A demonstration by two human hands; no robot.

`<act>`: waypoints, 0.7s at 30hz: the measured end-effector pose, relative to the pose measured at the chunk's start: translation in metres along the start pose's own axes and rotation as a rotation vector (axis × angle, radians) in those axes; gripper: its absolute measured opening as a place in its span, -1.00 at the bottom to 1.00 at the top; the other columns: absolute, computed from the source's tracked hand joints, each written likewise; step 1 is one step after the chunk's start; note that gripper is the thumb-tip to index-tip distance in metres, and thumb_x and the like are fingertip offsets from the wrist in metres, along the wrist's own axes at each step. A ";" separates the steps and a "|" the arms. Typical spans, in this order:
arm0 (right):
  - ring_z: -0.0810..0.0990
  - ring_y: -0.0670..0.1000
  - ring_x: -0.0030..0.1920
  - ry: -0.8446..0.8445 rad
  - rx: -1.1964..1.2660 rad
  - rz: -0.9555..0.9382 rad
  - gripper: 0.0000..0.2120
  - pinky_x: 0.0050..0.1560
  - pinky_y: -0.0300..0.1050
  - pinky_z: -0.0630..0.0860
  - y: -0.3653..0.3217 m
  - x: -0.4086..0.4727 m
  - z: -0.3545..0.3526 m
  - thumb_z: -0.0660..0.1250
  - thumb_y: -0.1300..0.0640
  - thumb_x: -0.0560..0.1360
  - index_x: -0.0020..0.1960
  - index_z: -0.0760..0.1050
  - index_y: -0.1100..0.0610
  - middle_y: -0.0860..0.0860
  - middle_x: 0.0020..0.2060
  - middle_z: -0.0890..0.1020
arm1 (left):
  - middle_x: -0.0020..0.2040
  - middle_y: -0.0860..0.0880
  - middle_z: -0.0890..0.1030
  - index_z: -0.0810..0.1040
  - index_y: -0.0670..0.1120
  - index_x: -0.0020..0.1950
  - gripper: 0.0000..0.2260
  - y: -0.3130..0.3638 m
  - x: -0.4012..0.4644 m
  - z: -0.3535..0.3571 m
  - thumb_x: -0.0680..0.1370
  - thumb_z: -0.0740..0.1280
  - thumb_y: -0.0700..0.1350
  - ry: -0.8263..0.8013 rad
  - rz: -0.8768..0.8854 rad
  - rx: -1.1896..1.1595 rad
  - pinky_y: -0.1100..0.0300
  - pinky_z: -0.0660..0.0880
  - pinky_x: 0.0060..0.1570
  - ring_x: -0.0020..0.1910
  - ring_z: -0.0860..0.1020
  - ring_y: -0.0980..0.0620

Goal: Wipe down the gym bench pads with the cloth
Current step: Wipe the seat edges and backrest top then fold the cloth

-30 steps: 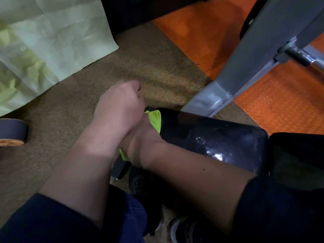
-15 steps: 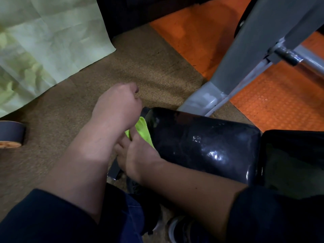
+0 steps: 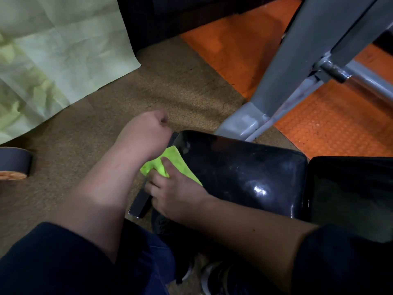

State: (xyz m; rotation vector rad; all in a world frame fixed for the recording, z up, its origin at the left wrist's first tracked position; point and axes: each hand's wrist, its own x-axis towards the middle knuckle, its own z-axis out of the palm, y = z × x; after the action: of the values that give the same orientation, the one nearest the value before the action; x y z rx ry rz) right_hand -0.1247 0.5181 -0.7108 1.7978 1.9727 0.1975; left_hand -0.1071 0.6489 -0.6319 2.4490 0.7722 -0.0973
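The black glossy bench pad lies across the middle, and a second black pad adjoins it on the right. A bright yellow-green cloth is pressed against the first pad's left end. My right hand grips the cloth from below, thumb on top. My left hand is curled into a fist just left of the pad's end, touching the cloth's upper edge. Whether anything is inside the fist is hidden.
A grey metal machine frame slants down to a foot beside the pad, with a chrome bar at the right. Orange rubber flooring lies behind, brown carpet left. Pale green paper and a tape roll sit left.
My right hand has slid the cloth down the pad's left end toward me, so more of the cloth shows. My left fist has stayed by the pad's end.
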 end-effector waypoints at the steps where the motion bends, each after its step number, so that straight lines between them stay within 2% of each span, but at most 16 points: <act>1: 0.30 0.24 0.39 -0.023 -0.007 0.013 -0.67 0.36 0.48 0.07 -0.002 0.005 -0.002 0.11 0.02 0.63 0.26 0.58 -0.04 0.06 0.33 0.47 | 0.18 -0.13 0.63 0.58 -0.02 0.29 -0.70 0.000 -0.004 0.002 0.57 0.26 -0.12 -0.014 -0.033 -0.053 0.04 0.55 0.06 0.05 0.60 -0.18; 3: 0.26 0.26 0.42 -0.074 0.001 0.042 -0.66 0.37 0.49 0.02 -0.004 0.012 -0.004 0.13 -0.01 0.62 0.29 0.56 -0.04 0.07 0.36 0.44 | 0.18 -0.11 0.63 0.57 -0.03 0.33 -0.67 -0.002 -0.013 0.009 0.57 0.30 -0.12 -0.027 -0.132 -0.251 0.07 0.52 0.14 0.09 0.59 -0.13; 5: 0.24 0.29 0.43 -0.055 0.047 0.072 -0.65 0.38 0.48 -0.02 -0.002 0.007 -0.007 0.13 -0.01 0.59 0.30 0.56 -0.05 0.05 0.36 0.46 | 0.21 -0.07 0.60 0.54 -0.03 0.38 -0.64 -0.009 -0.028 0.017 0.59 0.33 -0.05 -0.009 -0.228 -0.461 0.11 0.47 0.18 0.14 0.56 -0.06; 7: 0.17 0.30 0.48 -0.012 0.070 0.102 -0.54 0.42 0.44 -0.01 0.001 -0.007 -0.012 0.10 0.03 0.55 0.41 0.44 0.01 0.04 0.40 0.43 | 0.27 -0.09 0.56 0.48 -0.01 0.42 -0.61 -0.017 -0.045 0.028 0.60 0.32 0.03 0.041 -0.328 -0.607 0.06 0.46 0.22 0.18 0.55 -0.08; 8: 0.11 0.31 0.51 -0.011 0.074 0.105 -0.46 0.44 0.41 0.00 0.001 -0.015 -0.014 0.07 0.04 0.52 0.49 0.32 0.06 0.07 0.46 0.37 | 0.24 -0.10 0.58 0.46 0.00 0.42 -0.62 -0.020 -0.055 0.036 0.62 0.29 0.05 0.048 -0.404 -0.717 0.03 0.49 0.18 0.13 0.58 -0.08; 10: 0.00 0.31 0.55 -0.016 0.103 0.129 -0.37 0.48 0.32 0.02 0.001 -0.030 -0.020 0.02 0.02 0.50 0.56 0.12 0.14 0.15 0.55 0.19 | 0.02 -0.08 0.65 0.47 0.01 0.37 -0.69 -0.019 -0.075 0.053 0.65 0.23 0.04 -0.005 -0.559 -0.989 0.07 0.54 -0.06 -0.11 0.64 -0.03; 12: 0.03 0.27 0.56 0.019 0.161 0.199 -0.40 0.49 0.28 0.06 -0.004 -0.041 -0.019 -0.08 0.06 0.54 0.57 0.12 0.17 0.20 0.56 0.17 | -0.06 -0.06 0.69 0.48 -0.01 0.36 -0.68 -0.019 -0.088 0.070 0.66 0.19 0.08 -0.015 -0.622 -1.141 0.14 0.55 -0.21 -0.20 0.69 0.00; 14: 0.10 0.22 0.56 0.078 0.300 0.268 -0.44 0.50 0.26 0.09 -0.010 -0.054 -0.013 -0.12 0.09 0.58 0.54 0.20 0.18 0.20 0.53 0.25 | 0.01 -0.08 0.71 0.51 -0.05 0.34 -0.63 -0.020 -0.088 0.079 0.65 0.20 0.13 0.002 -0.612 -1.184 0.16 0.58 -0.23 -0.14 0.72 0.03; 16: 0.08 0.20 0.57 0.115 0.443 0.357 -0.42 0.52 0.24 0.03 -0.011 -0.073 -0.012 -0.09 0.08 0.55 0.54 0.20 0.18 0.17 0.53 0.24 | 0.06 -0.15 0.70 0.51 -0.10 0.29 -0.60 -0.015 -0.084 0.082 0.61 0.30 0.16 0.052 -0.582 -1.191 0.03 0.66 -0.14 -0.07 0.72 -0.05; 18: 0.05 0.19 0.57 0.149 0.533 0.522 -0.40 0.52 0.22 -0.02 -0.005 -0.095 -0.016 0.06 0.06 0.51 0.54 0.18 0.17 0.16 0.54 0.23 | 0.09 -0.17 0.66 0.45 -0.11 0.29 -0.59 -0.008 -0.081 0.086 0.56 0.40 0.10 0.148 -0.586 -1.180 -0.09 0.65 -0.04 -0.02 0.69 -0.13; 21: 0.00 0.15 0.58 0.137 0.689 0.745 -0.44 0.54 0.16 -0.10 0.001 -0.130 -0.015 0.22 0.07 0.55 0.51 0.22 0.12 0.11 0.53 0.22 | 0.09 -0.13 0.62 0.40 -0.04 0.23 -0.71 0.000 -0.090 0.098 0.59 0.40 -0.05 0.246 -0.614 -1.140 -0.04 0.63 -0.07 -0.03 0.64 -0.09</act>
State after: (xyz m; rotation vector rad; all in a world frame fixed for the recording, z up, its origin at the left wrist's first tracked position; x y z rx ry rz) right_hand -0.1248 0.3954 -0.6665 2.9854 1.4344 -0.1620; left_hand -0.1724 0.5506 -0.6935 1.1197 1.2203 0.3345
